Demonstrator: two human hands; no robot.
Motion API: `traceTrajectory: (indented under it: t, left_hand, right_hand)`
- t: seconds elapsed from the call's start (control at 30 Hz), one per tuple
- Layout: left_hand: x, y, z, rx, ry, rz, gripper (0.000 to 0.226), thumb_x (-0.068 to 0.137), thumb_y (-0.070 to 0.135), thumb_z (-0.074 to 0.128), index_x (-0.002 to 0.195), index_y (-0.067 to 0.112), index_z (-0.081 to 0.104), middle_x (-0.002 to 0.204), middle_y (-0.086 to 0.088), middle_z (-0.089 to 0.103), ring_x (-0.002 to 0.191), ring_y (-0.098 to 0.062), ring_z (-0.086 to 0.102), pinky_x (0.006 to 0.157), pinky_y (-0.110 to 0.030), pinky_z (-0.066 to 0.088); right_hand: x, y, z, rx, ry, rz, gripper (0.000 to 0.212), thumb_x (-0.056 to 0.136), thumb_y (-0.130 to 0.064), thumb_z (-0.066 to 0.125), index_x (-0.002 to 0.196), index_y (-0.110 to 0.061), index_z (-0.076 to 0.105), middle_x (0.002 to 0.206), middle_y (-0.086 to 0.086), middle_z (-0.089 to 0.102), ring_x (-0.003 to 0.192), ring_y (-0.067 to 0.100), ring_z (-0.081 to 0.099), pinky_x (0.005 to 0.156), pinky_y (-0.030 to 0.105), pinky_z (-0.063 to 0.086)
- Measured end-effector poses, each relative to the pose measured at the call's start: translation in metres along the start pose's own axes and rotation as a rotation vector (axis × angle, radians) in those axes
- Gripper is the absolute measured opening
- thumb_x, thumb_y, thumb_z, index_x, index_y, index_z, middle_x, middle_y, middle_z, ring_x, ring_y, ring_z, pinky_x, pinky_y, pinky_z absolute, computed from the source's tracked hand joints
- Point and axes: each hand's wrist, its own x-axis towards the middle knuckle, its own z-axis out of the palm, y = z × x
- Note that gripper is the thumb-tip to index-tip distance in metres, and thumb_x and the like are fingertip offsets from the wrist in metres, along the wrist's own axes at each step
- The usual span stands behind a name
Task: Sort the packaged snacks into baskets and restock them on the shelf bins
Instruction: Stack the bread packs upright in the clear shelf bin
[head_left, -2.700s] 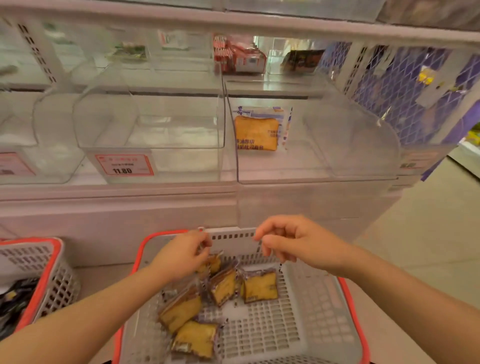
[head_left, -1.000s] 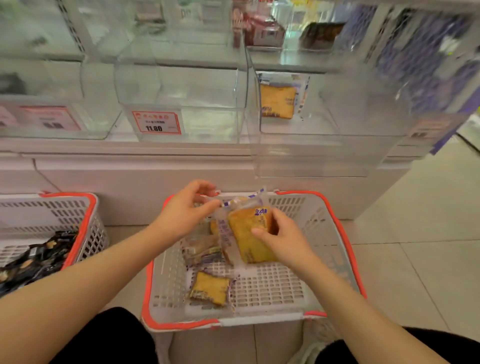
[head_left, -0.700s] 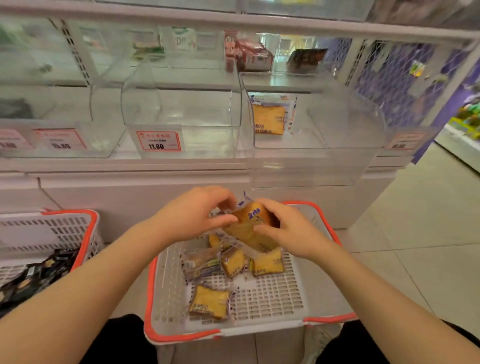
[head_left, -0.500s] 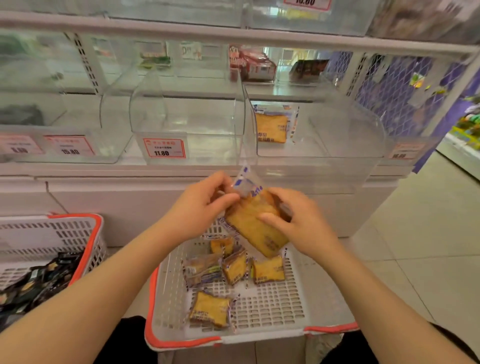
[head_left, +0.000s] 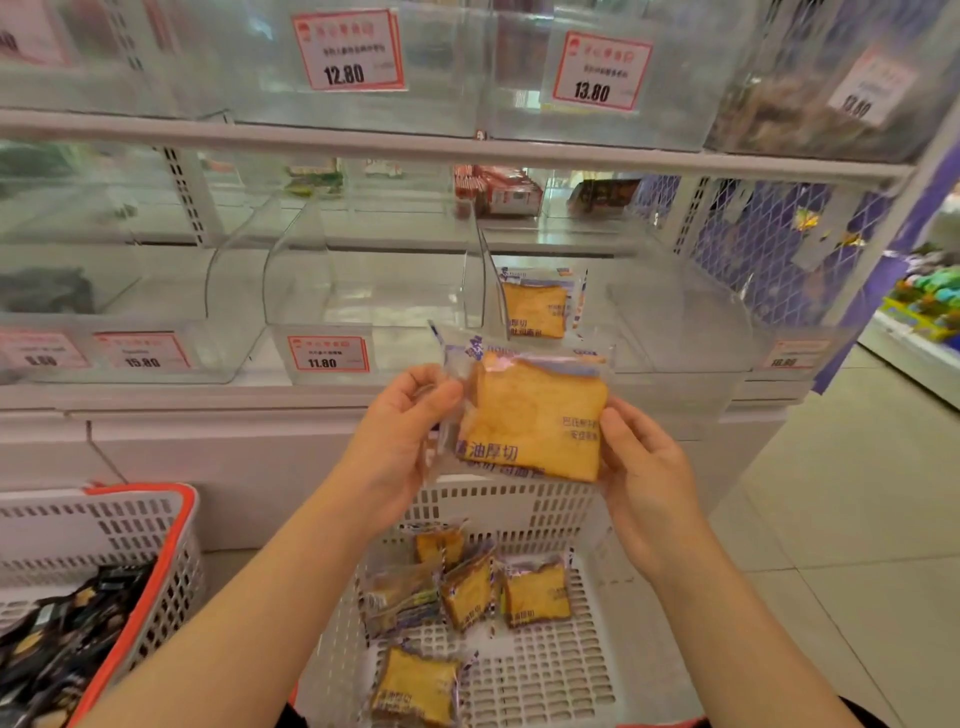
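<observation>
— So, from the head camera, what do the hands hold?

— Both hold one wrapped slice of toast (head_left: 532, 415) in clear plastic with blue print, raised upright above the white basket (head_left: 519, 506). The left hand (head_left: 400, 431) grips the packet's left edge, its thumb curled over the front of the wrapper. The right hand (head_left: 641, 467) holds the right edge, thumb against the side of the packet, fingers behind it.

— And where does the packet sit against the shelf?

— It is in front of the shelf, level with the lower row of clear bins. Just behind it and a little above stands the clear bin (head_left: 675, 332) that already has one matching toast packet (head_left: 537, 306) leaning upright at its back. To the left is another clear bin (head_left: 374, 291) with a price tag (head_left: 328, 354) reading 11.80.

— What lies in the basket?

— Five more toast packets (head_left: 470, 590): four bunched near its far wall, and one (head_left: 415, 683) apart, closer to the person.

— Anything else on the floor?

— A second basket (head_left: 156, 525), white with an orange rim, sits to the left, well apart from the hands, with dark snack packets (head_left: 67, 639) in it.

— And higher up?

— The upper shelf carries clear bins with tags reading 12.80 (head_left: 347, 49) and 13.80 (head_left: 597, 70). Red packets (head_left: 501, 189) show at the back of the middle level; their print is too blurred to read.
</observation>
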Motion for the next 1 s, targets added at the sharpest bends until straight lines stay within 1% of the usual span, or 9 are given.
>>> traceTrajectory:
  t: [0.1,0.23,0.37,0.43,0.57,0.73,0.83,0.9,1.0]
  left_hand:
    - [0.002,-0.002,0.000,0.079,0.028,-0.039,0.024,0.068,0.032,0.068,0.088,0.022,0.061,0.070,0.008,0.069,0.054,-0.005,0.062,0.046,-0.018,0.048]
    - [0.009,-0.006,-0.007,0.086,0.100,-0.031,0.009,0.081,0.031,0.059,0.081,0.022,0.057,0.058,0.012,0.061,0.047,-0.001,0.055,0.041,-0.013,0.042]
    - [0.015,-0.004,-0.018,0.053,0.064,-0.057,0.023,0.076,0.040,0.059,0.085,0.019,0.063,0.073,0.003,0.066,0.062,-0.012,0.061,0.053,-0.026,0.051]
    - [0.017,0.000,-0.023,0.017,0.059,-0.019,0.014,0.078,0.030,0.058,0.066,0.026,0.061,0.073,0.005,0.067,0.060,-0.011,0.060,0.049,-0.022,0.048]
    - [0.025,0.011,-0.046,-0.255,0.175,0.079,0.041,0.089,0.004,0.050,0.053,0.024,0.051,0.099,0.002,0.073,0.081,-0.011,0.070,0.055,-0.016,0.053]
    - [0.029,-0.010,-0.029,0.185,0.139,0.053,0.015,0.092,0.011,0.053,0.098,0.025,0.056,0.099,0.010,0.072,0.091,-0.007,0.067,0.081,-0.027,0.049]
    - [0.024,-0.015,-0.003,0.271,0.054,0.007,0.043,0.085,0.040,0.056,0.121,0.017,0.053,0.115,0.003,0.067,0.107,-0.013,0.062,0.098,-0.036,0.045]
    - [0.020,-0.006,0.010,0.159,-0.026,-0.022,0.045,0.087,0.048,0.052,0.115,0.013,0.058,0.116,-0.006,0.066,0.106,-0.015,0.063,0.087,-0.027,0.052]
    - [0.013,0.005,0.023,0.227,-0.107,-0.012,0.030,0.075,0.039,0.060,0.101,0.022,0.063,0.088,0.005,0.071,0.080,-0.011,0.068,0.061,-0.025,0.055]
  right_hand:
    - [0.003,-0.006,-0.002,0.167,-0.065,0.146,0.012,0.081,-0.010,0.055,0.092,-0.010,0.061,0.073,0.000,0.070,0.064,0.010,0.064,0.059,0.023,0.055]
    - [0.004,-0.007,-0.002,0.154,-0.108,0.146,0.013,0.072,-0.015,0.059,0.083,-0.014,0.052,0.063,-0.005,0.064,0.051,0.003,0.056,0.054,0.018,0.049]
    - [0.006,-0.008,0.000,0.064,-0.166,0.143,0.013,0.072,-0.018,0.060,0.076,-0.015,0.047,0.059,-0.004,0.061,0.053,0.008,0.054,0.055,0.021,0.044]
    - [0.010,-0.013,-0.002,-0.052,-0.086,0.107,0.013,0.075,-0.014,0.063,0.074,-0.014,0.050,0.064,0.002,0.060,0.056,0.014,0.053,0.056,0.026,0.041]
    - [0.022,-0.030,-0.018,-0.149,0.225,-0.140,0.026,0.085,-0.001,0.061,0.067,-0.016,0.050,0.053,-0.006,0.056,0.043,0.004,0.051,0.044,0.018,0.040]
    - [0.022,-0.031,-0.008,-0.171,0.076,-0.254,0.023,0.085,0.001,0.058,0.071,-0.017,0.055,0.061,-0.008,0.057,0.054,0.000,0.052,0.055,0.015,0.046]
    - [0.019,-0.027,0.002,-0.027,0.066,-0.135,0.022,0.090,-0.003,0.052,0.072,-0.017,0.052,0.066,0.000,0.055,0.057,0.009,0.051,0.054,0.024,0.047]
    - [0.017,-0.029,0.004,-0.041,0.123,-0.107,0.023,0.092,-0.006,0.051,0.073,-0.017,0.050,0.068,0.003,0.056,0.057,0.013,0.050,0.049,0.025,0.045]
    - [0.016,-0.034,0.007,-0.063,0.182,-0.112,0.019,0.092,-0.008,0.052,0.075,-0.016,0.050,0.072,0.008,0.055,0.058,0.015,0.049,0.049,0.028,0.043]
